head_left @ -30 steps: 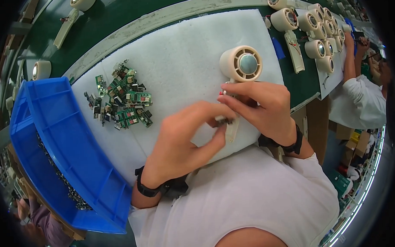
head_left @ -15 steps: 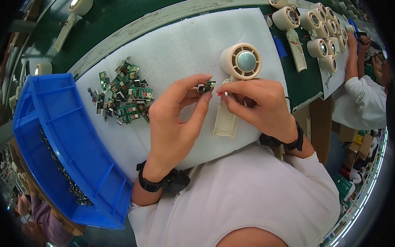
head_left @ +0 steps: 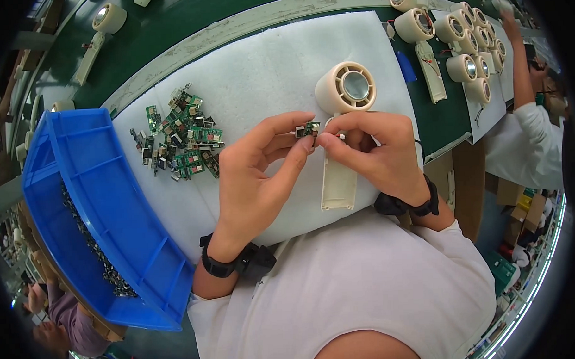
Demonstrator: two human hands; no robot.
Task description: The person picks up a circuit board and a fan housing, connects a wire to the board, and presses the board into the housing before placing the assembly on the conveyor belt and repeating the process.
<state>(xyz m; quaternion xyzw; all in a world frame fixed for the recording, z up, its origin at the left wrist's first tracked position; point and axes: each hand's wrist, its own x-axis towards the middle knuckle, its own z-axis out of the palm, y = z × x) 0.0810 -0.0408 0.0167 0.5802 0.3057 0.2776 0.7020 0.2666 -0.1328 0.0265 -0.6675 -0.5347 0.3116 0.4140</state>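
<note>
My left hand [head_left: 252,174] pinches a small green circuit board [head_left: 311,128] with dark and metal parts between thumb and forefinger. Right beside it, my right hand [head_left: 388,154] is closed, its fingertips meeting the board's edge. A small white wire connector [head_left: 343,136] shows at those fingers, mostly hidden. Beneath the right hand lies a cream handheld fan [head_left: 325,93], its round grille facing up and its open, hollow handle [head_left: 340,187] pointing toward me. To the left, a loose pile of circuit boards [head_left: 188,132] rests on the white foam sheet [head_left: 264,60].
A blue plastic bin [head_left: 105,211] with small dark parts inside stands at the left. Several cream fan bodies [head_left: 463,40] crowd the far right, near a co-worker's raised arm [head_left: 519,64]. Another fan [head_left: 108,20] lies on the green surface at the far left.
My right fingertips have come up against the circuit board. The fan has turned slightly, its handle end swinging right. The co-worker's arm at the right has reached farther away.
</note>
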